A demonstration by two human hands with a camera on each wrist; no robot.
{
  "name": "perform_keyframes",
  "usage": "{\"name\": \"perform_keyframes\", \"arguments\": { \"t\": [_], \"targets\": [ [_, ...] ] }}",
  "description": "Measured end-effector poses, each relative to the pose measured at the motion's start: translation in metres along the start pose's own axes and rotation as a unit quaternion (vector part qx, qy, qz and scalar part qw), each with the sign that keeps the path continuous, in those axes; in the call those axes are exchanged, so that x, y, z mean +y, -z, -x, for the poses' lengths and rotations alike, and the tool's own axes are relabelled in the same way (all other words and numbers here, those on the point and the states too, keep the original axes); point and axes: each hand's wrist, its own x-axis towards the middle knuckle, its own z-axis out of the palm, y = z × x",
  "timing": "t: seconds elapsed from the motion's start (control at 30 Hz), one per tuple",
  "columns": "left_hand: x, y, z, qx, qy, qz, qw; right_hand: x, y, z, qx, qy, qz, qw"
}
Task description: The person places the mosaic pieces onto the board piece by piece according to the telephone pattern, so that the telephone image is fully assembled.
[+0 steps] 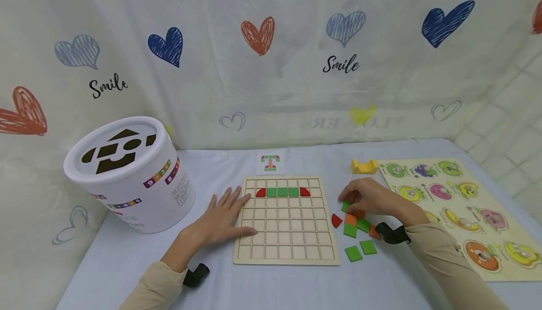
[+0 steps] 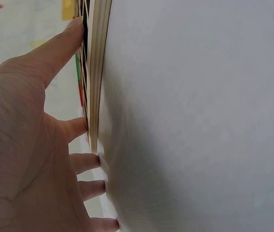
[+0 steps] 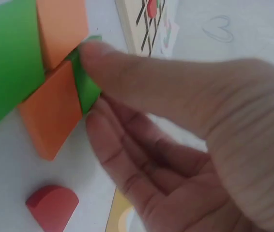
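Note:
A wooden grid board lies mid-table; one of its upper rows holds three green squares between two red quarter-round pieces. My left hand rests spread at the board's left edge, its thumb over the frame. The left wrist view shows the thumb on the board's rim. Right of the board, my right hand pinches a green square tile between thumb and fingers. Orange tiles, more green tiles and a red quarter-round lie loose around it.
A pattern card lies behind the board, and a yellow arch block behind my right hand. At the left stands a big white bucket with a shape-cut lid. A fruit puzzle board covers the table's right side.

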Motion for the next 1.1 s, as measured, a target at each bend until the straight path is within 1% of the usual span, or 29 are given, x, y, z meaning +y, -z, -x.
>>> {"name": "perform_keyframes", "arguments": {
  "t": [0.1,0.3,0.47,0.73,0.97,1.1],
  "targets": [
    [0.001,0.000,0.000,0.001,0.000,0.001,1.0000,-0.002,0.001,-0.001,0.002,-0.027,0.000,0.9996],
    [0.001,0.000,0.000,0.004,-0.003,0.001,1.0000,-0.005,0.001,0.002,0.035,-0.059,0.011,0.9976],
    [0.002,0.001,0.000,0.005,-0.003,0.002,1.0000,-0.006,-0.001,0.003,0.053,-0.057,0.018,0.9968],
    [0.000,0.001,0.001,0.004,-0.002,0.004,1.0000,-0.008,-0.005,0.002,0.076,-0.063,0.006,0.9951],
    [-0.002,-0.002,0.000,0.004,-0.001,0.001,1.0000,-0.011,-0.007,-0.001,0.105,-0.049,0.008,0.9932],
    [-0.002,-0.003,-0.001,0.005,-0.002,-0.001,1.0000,-0.017,-0.007,-0.003,0.123,-0.030,0.013,0.9919]
  ]
}}
